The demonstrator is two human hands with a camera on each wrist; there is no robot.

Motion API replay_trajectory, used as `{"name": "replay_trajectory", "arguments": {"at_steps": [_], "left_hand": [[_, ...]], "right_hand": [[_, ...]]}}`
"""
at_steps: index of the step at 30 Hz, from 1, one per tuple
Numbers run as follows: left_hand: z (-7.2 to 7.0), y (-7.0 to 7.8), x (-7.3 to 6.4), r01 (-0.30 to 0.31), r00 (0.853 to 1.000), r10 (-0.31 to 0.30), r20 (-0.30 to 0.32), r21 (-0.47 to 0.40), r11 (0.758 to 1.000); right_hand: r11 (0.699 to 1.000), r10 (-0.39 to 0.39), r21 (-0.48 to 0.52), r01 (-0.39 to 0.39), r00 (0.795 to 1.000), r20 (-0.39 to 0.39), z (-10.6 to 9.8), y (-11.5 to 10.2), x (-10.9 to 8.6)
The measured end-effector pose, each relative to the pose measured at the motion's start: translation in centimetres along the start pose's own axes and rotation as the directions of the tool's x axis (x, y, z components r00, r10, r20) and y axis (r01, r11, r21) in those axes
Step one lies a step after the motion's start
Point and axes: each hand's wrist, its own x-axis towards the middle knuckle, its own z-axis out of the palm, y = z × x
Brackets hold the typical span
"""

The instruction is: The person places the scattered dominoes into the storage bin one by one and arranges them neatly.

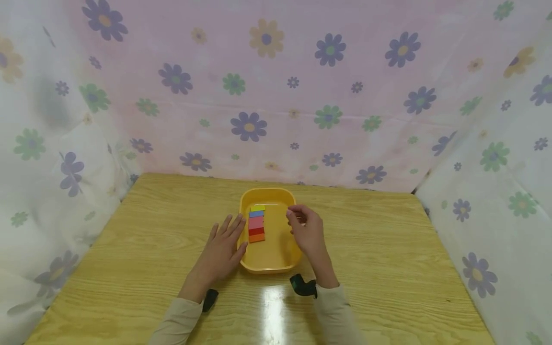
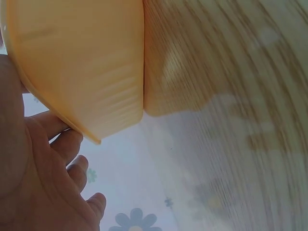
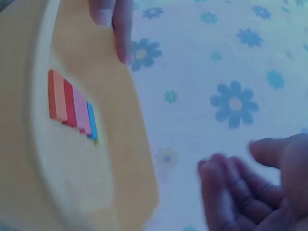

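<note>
A yellow plastic tray (image 1: pixel 278 254) stands on the table. Along its left side, inside, flat blocks lie in a close row: yellow (image 1: pixel 258 208), blue (image 1: pixel 256 214), pink (image 1: pixel 256 222), red (image 1: pixel 256 231) and orange (image 1: pixel 256 237). My left hand (image 1: pixel 220 254) rests at the tray's left rim with its fingers stretched out; the left wrist view shows fingers against the rim (image 2: pixel 57 111). Over the right rim hovers my right hand (image 1: pixel 308 235), its fingers loosely bent. In the right wrist view its thumb stands apart from the fingers, with nothing between them.
The wooden table (image 1: pixel 379 258) extends around the tray. Flower-patterned sheets (image 1: pixel 284 96) enclose it at the back and both sides. A dark wrist camera mount (image 1: pixel 303 286) hangs by the right sleeve, and another (image 1: pixel 210 300) by the left.
</note>
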Motion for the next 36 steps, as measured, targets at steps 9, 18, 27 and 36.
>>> {"name": "replay_trajectory", "arguments": {"at_steps": [9,18,27,36], "left_hand": [[0.0,0.1,0.1,0.014,1.000,-0.014,0.019,-0.002,1.000],[0.2,-0.1,0.0,0.007,1.000,-0.007,0.017,-0.015,1.000],[-0.2,-0.1,-0.2,-0.002,1.000,0.002,0.005,-0.017,1.000],[-0.2,-0.4,-0.3,0.001,1.000,-0.001,0.022,-0.009,1.000]], "right_hand": [[0.991,-0.056,0.112,0.069,0.992,-0.112,-4.3,4.7,0.2],[0.998,0.003,0.058,0.004,0.992,-0.123,-6.7,8.6,-0.7],[0.996,0.084,0.004,-0.084,0.995,-0.052,-6.9,10.4,-1.0],[0.936,0.182,-0.318,-0.149,0.980,0.076,-6.1,9.6,-1.5]]}}
